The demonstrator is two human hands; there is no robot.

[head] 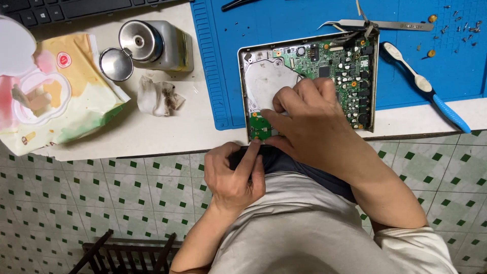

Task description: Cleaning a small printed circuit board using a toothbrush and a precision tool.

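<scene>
The right hand (pixel 309 127) lies flat over the near corner of an opened electronic device (pixel 309 81), its fingers spread a little and curled lightly, the index fingertip pressing on a small green circuit board (pixel 260 127) seated at the device's near left corner; it pinches nothing that can be seen, though what lies under the palm is hidden. The left hand (pixel 234 175) sits just below the table edge (pixel 152 147), loosely closed, its index finger pointing up so the tip meets the device's near rim right beside the small green board; whether it grips anything cannot be told. Both hands thus meet at that corner, the right one from above and the left one from the person's side, and the right is the nearer to the board. The device is a shallow, light-rimmed tray-like case, its long axis running roughly left to right across the blue work mat (pixel 223 61); inside it are a pale metal plate (pixel 266 78) on the left and a large green main board (pixel 340 63) crowded with small parts on the right. Beyond the case lie tweezers (pixel 380 24); to its right a blue-handled toothbrush (pixel 426 86). Well to the left stand a metal dispenser bottle (pixel 157 45), a soiled wipe (pixel 157 96) and a pack of wipes (pixel 56 91).
</scene>
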